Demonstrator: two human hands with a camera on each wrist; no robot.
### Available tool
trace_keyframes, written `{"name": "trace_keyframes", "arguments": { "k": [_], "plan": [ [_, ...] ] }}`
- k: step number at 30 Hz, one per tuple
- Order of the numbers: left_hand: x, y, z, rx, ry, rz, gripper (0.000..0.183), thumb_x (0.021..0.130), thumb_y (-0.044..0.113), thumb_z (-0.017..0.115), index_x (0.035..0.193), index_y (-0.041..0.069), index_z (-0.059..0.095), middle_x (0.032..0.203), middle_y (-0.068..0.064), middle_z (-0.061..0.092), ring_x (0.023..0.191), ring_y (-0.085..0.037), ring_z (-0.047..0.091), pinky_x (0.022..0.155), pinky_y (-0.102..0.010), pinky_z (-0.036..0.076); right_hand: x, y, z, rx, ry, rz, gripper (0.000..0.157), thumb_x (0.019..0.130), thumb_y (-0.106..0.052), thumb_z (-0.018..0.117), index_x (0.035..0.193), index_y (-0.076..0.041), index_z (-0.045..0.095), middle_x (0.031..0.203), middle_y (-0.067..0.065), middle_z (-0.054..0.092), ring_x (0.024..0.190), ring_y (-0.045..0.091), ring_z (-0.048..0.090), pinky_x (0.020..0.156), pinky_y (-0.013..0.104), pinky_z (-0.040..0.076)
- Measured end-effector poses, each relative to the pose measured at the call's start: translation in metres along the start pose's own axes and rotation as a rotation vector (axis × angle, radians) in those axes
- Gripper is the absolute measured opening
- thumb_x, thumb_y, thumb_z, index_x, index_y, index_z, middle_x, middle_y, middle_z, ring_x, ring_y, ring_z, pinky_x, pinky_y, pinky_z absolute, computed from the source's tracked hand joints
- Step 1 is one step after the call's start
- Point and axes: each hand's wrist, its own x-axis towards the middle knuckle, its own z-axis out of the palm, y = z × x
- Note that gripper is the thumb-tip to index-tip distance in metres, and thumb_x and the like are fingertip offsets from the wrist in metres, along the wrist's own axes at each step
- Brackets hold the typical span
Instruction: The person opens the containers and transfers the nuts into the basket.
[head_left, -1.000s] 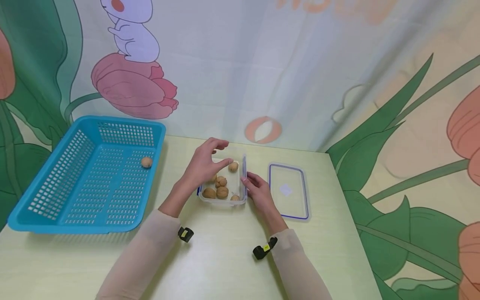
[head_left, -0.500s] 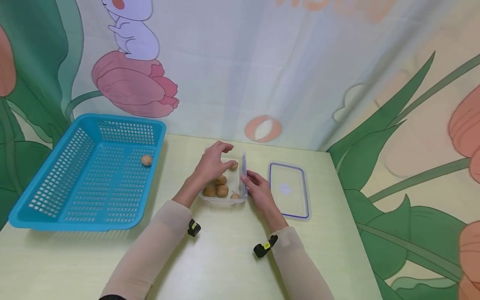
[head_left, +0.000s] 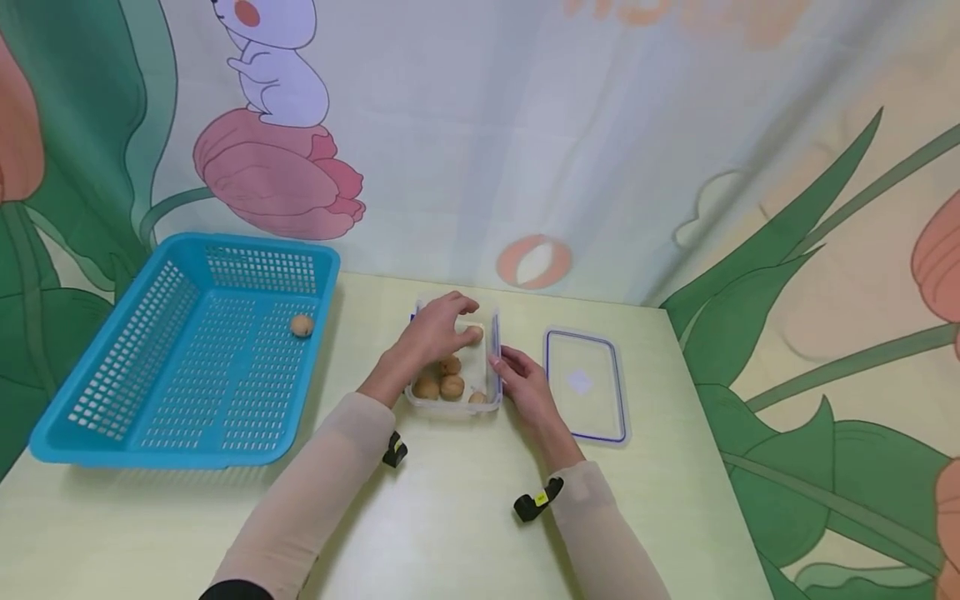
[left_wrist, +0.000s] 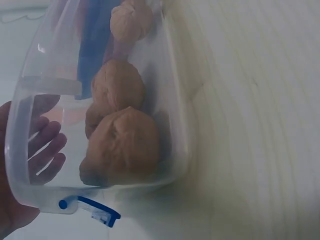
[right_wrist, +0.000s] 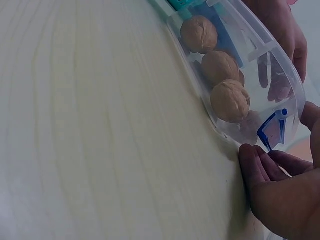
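Since the earlier frames the left hand (head_left: 437,327) has come farther across the clear box (head_left: 450,408), now covering its 10 to 11 o'clock part; the right hand (head_left: 527,385) stays at the box's 3 o'clock side, and the view has shifted slightly.

As I judge it, the larger share of the work is done: at least five walnuts (head_left: 451,387) lie in the box, three clustered towards 7 o'clock, one at 5 and one at 1, half hidden by the left thumb. One lone walnut (head_left: 302,326) lies in the blue basket (head_left: 187,457), which sits at 9 o'clock from the box; the nut is at the basket's 2 o'clock. The lid (head_left: 587,386) is off, flat on the desk (head_left: 450,517) at 3 o'clock, beyond the right hand.

The left grip looks released, fingers spread loosely with no nut seen between them; whether the thumb touches the 1 o'clock walnut I cannot tell. The right grip grasps the box's edge beside a blue-trimmed latch (right_wrist: 272,131).

In the way: a raised side flap (head_left: 497,337) stands at the box's 3 o'clock, and the left hand hides part of the inside, so more nuts may be there. At 12 o'clock hangs a printed cloth (head_left: 420,142), behind the desk.
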Motion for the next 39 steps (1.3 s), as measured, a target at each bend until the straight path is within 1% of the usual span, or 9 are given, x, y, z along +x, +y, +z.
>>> {"name": "trace_keyframes", "arguments": {
  "k": [6, 11, 14, 17, 21, 24, 28, 34, 39],
  "plan": [
    [-0.002, -0.009, 0.008, 0.008, -0.042, -0.013, 0.052, 0.100, 0.026, 0.076, 0.146, 0.008, 0.061, 0.142, -0.009, 0.062, 0.132, -0.029, 0.059, 0.112, -0.044, 0.049, -0.004, 0.002, 0.001, -0.006, -0.008, 0.005, 0.054, 0.104, -0.031, 0.072, 0.149, -0.005, 0.058, 0.144, 0.019, 0.062, 0.127, 0.025, 0.061, 0.103, 0.037, 0.056],
    [-0.002, -0.009, 0.012, 0.049, -0.057, -0.051, 0.061, 0.096, 0.033, 0.080, 0.150, 0.012, 0.060, 0.147, -0.007, 0.061, 0.135, -0.029, 0.058, 0.111, -0.047, 0.049, -0.005, 0.003, 0.001, -0.003, -0.021, -0.014, 0.054, 0.104, -0.030, 0.071, 0.149, -0.004, 0.058, 0.144, 0.019, 0.062, 0.127, 0.025, 0.061, 0.103, 0.036, 0.056],
    [-0.001, -0.006, 0.014, 0.095, -0.087, -0.087, 0.064, 0.095, 0.037, 0.081, 0.152, 0.016, 0.059, 0.152, -0.005, 0.059, 0.137, -0.029, 0.058, 0.111, -0.049, 0.049, -0.004, 0.004, 0.000, 0.009, -0.023, -0.019, 0.054, 0.104, -0.030, 0.072, 0.149, -0.004, 0.058, 0.145, 0.019, 0.062, 0.128, 0.025, 0.061, 0.102, 0.035, 0.056],
    [0.001, -0.003, 0.017, 0.153, -0.127, -0.106, 0.065, 0.096, 0.039, 0.080, 0.153, 0.018, 0.057, 0.155, -0.003, 0.057, 0.137, -0.030, 0.058, 0.109, -0.049, 0.050, -0.004, 0.006, -0.001, 0.015, -0.015, -0.020, 0.054, 0.104, -0.030, 0.072, 0.148, -0.004, 0.058, 0.145, 0.020, 0.061, 0.128, 0.025, 0.060, 0.102, 0.034, 0.056],
    [0.003, -0.002, 0.022, 0.206, -0.149, -0.113, 0.067, 0.095, 0.041, 0.080, 0.154, 0.018, 0.057, 0.154, -0.003, 0.058, 0.135, -0.030, 0.060, 0.107, -0.049, 0.051, -0.005, 0.006, -0.003, 0.015, 0.001, -0.012, 0.053, 0.103, -0.031, 0.072, 0.147, -0.004, 0.060, 0.143, 0.020, 0.063, 0.126, 0.025, 0.061, 0.100, 0.033, 0.057],
    [0.004, -0.003, 0.024, 0.241, -0.150, -0.111, 0.067, 0.095, 0.042, 0.080, 0.154, 0.019, 0.057, 0.154, -0.002, 0.058, 0.135, -0.028, 0.060, 0.107, -0.048, 0.052, -0.005, 0.006, -0.002, 0.025, 0.001, -0.009, 0.052, 0.103, -0.030, 0.072, 0.147, -0.005, 0.060, 0.143, 0.019, 0.063, 0.125, 0.024, 0.062, 0.099, 0.033, 0.057],
    [0.005, -0.004, 0.024, 0.272, -0.149, -0.099, 0.067, 0.095, 0.044, 0.079, 0.153, 0.020, 0.058, 0.153, -0.001, 0.059, 0.133, -0.027, 0.061, 0.106, -0.047, 0.052, -0.004, 0.005, -0.002, 0.024, -0.002, -0.017, 0.053, 0.103, -0.031, 0.073, 0.148, -0.005, 0.059, 0.143, 0.019, 0.063, 0.126, 0.024, 0.062, 0.100, 0.034, 0.057],
    [0.005, -0.004, 0.022, 0.285, -0.148, -0.092, 0.061, 0.095, 0.044, 0.079, 0.148, 0.021, 0.063, 0.150, 0.000, 0.060, 0.130, -0.027, 0.063, 0.104, -0.046, 0.054, -0.001, 0.005, -0.002, 0.023, -0.009, -0.021, 0.055, 0.102, -0.033, 0.074, 0.148, -0.005, 0.059, 0.144, 0.018, 0.062, 0.128, 0.025, 0.061, 0.103, 0.036, 0.056],
    [0.003, -0.005, 0.021, 0.314, -0.151, -0.096, 0.050, 0.096, 0.043, 0.078, 0.141, 0.023, 0.069, 0.145, 0.003, 0.061, 0.118, -0.023, 0.066, 0.096, -0.042, 0.056, 0.001, 0.004, 0.000, 0.017, -0.010, -0.025, 0.058, 0.103, -0.034, 0.073, 0.149, -0.004, 0.058, 0.146, 0.019, 0.061, 0.129, 0.025, 0.060, 0.103, 0.035, 0.055]
  ]
}}
